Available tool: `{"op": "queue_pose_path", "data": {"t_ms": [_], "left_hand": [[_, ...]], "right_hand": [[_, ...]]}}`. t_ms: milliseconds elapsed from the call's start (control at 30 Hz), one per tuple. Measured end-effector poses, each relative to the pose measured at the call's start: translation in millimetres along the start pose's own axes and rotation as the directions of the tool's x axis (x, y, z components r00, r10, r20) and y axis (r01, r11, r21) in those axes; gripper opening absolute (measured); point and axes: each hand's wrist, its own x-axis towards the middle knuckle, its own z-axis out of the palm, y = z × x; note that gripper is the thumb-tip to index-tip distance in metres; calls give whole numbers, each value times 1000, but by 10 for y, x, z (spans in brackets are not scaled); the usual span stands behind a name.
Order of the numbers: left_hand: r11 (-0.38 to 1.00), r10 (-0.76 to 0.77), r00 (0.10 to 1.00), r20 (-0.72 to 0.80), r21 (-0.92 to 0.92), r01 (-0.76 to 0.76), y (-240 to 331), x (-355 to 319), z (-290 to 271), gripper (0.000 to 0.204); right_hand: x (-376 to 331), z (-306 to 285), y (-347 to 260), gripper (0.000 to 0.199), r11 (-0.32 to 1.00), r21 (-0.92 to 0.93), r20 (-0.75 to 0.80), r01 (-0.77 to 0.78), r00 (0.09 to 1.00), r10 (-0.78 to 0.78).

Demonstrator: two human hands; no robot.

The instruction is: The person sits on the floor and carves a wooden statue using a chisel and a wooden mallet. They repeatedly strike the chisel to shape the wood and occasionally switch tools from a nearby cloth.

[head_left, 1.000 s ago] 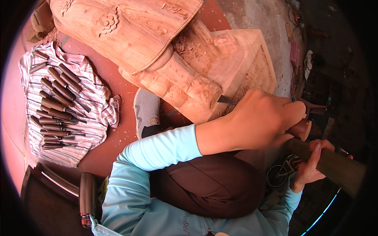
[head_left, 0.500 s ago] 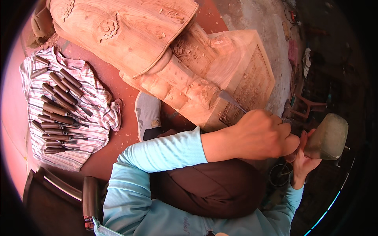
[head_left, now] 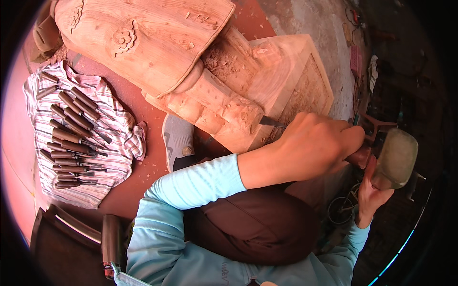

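A large carved wooden figure lies tilted before me, with relief flowers on its robe and an angular base at its right end. My left hand is wrapped round a chisel, its blade tip against the rounded end of the carving beside the base. The brown butt of its handle sticks out past my fist. On the right, my right hand grips a mallet with a pale greenish block head, close to the chisel's butt. The mallet's handle is mostly hidden by my fingers.
Several brown-handled chisels lie on a striped shirt spread on the red floor at the left. Wood chips lie in the carving's hollows. My shoe is beside the carving; a dark chair arm stands at lower left.
The chisel has swung to a flatter angle, its tip slightly left and lower, and its handle butt now shows. The mallet head has risen slightly and turned.
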Motion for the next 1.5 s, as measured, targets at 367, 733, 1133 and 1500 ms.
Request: {"op": "queue_pose_path", "data": {"t_ms": [367, 733, 1133, 1500], "left_hand": [[787, 205, 966, 160, 559, -260, 336, -232, 136, 16], [621, -521, 806, 280, 772, 133, 464, -746, -655, 30], [671, -504, 776, 380, 737, 75, 313, -760, -741, 25], [549, -463, 772, 437, 825, -138, 403, -755, -727, 26]], "right_hand": [[-395, -71, 224, 19, 978, -98, 231, -183, 952, 202], [-638, 531, 320, 61, 843, 302, 590, -446, 781, 202], [-442, 1222, 564, 42, 148, 563, 792, -813, 582, 182], [-465, 1221, 597, 37, 130, 573, 790, -809, 588, 174]]}}
